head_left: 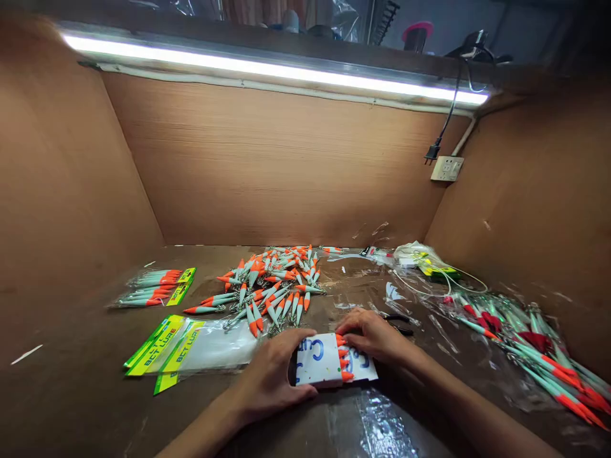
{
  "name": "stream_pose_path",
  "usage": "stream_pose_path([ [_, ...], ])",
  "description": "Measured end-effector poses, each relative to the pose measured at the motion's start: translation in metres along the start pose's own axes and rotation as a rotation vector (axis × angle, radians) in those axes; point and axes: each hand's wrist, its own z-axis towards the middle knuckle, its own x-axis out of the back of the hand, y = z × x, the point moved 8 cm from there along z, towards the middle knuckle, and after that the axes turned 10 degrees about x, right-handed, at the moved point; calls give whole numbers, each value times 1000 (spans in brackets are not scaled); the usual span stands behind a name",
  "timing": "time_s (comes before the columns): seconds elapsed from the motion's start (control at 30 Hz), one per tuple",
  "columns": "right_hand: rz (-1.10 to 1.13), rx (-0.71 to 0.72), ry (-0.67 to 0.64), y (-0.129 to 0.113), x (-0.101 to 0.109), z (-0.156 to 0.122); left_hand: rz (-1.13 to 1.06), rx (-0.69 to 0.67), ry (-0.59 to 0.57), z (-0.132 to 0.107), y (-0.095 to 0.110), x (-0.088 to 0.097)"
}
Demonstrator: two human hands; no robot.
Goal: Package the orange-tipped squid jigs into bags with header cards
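My left hand point(277, 369) grips a small white box-like card piece point(316, 361) with blue handwriting, thumb at its near edge and fingers at its far edge. From its right side stick out the orange tips of several fishing lures point(342, 359), lying side by side. Under these tips lies another white card part point(365, 367), also marked in blue. My right hand point(372, 334) is curled at the far right of the row, fingertips pressed on the lure tips and the card. Just beyond my hands is a heap of loose orange-and-pale-green lures point(272, 283) with metal hooks.
Left are clear bags with yellow-green headers point(162, 343) and a filled lure bag point(157, 286). Right lie dark-handled pliers point(401, 323), a coil of white cord point(420, 273) and bundled lures point(539, 356). Clear tape point(386, 423) covers the front; a plug point(432, 151) hangs above.
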Motion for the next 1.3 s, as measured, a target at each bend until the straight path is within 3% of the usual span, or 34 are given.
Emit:
stream_pose_path([
  [0.13, -74, 7, 22, 5, -1, -2, 43, -37, -76, -3, 9, -7],
  [0.23, -158, -35, 143, 2, 8, -7, 40, -15, -19, -9, 5, 19],
  [0.3, -124, 3, 122, -11, 0, -10, 41, 103, 98, -20, -19, 59],
  [0.43, -49, 131, -126, -45, -42, -12, 233, 492, 213, -57, -105, 131],
  [0.5, -31, 138, -175, -53, -48, -11, 248, 613, 126, -70, -144, 141],
  [0.6, 31, 175, -246, -56, -37, -12, 271, 617, 103, -74, -162, 146],
  [0.73, 82, 158, -305, -43, -6, -28, 354, 615, 201, -80, -135, 162],
  [0.87, 65, 63, -172, -31, 18, -35, 538, 618, 421, -96, -76, 184],
  [0.93, 140, -16, -61, -34, 21, -26, 541, 562, 536, -96, -42, 178],
  [1.0, 338, -98, 38, -40, 14, -10, 503, 454, 584, -84, -8, 158],
  [1.1, 754, -85, 153, -55, -6, 18, 407, 309, 484, -55, 28, 116],
  [1.17, 884, -85, 205, -55, -13, 28, 281, 196, 407, -35, 44, 98],
  [1.23, 931, -83, 223, -52, -16, 30, 86, 99, 264, -15, 48, 88],
  [1.3, 945, -56, 219, -49, -13, 25, -138, 51, 36, 5, 42, 75],
])
